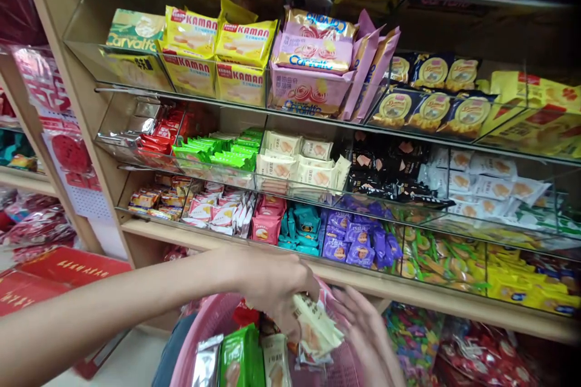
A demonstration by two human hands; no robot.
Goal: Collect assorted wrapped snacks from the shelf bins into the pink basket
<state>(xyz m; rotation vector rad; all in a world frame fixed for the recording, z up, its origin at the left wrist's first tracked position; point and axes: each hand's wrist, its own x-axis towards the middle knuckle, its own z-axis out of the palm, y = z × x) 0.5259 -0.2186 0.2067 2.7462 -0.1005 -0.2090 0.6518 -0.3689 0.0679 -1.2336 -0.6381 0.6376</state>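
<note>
My left hand [276, 284] reaches across from the left, closed on a cream-coloured snack packet [315, 326] above a pink plastic basket [193, 326]. Facing it, my right hand [363, 329] is slightly blurred at the basket's right side, fingers stretched out and nothing visible in them. Inside the basket a silver packet [206, 360], green packets [240, 353] and another cream packet [275, 360] stand side by side. Something red lies behind them, and part of the contents is hidden by my left hand.
Ahead rises a wooden shelf unit with clear-fronted bins of snacks, among them cream packets [295, 160], black packets [385, 160] and purple packets [351, 235]. A wooden ledge [408, 281] runs behind the hands. Red boxes [59, 272] stand at the left, and bagged colourful goods [415, 338] at lower right.
</note>
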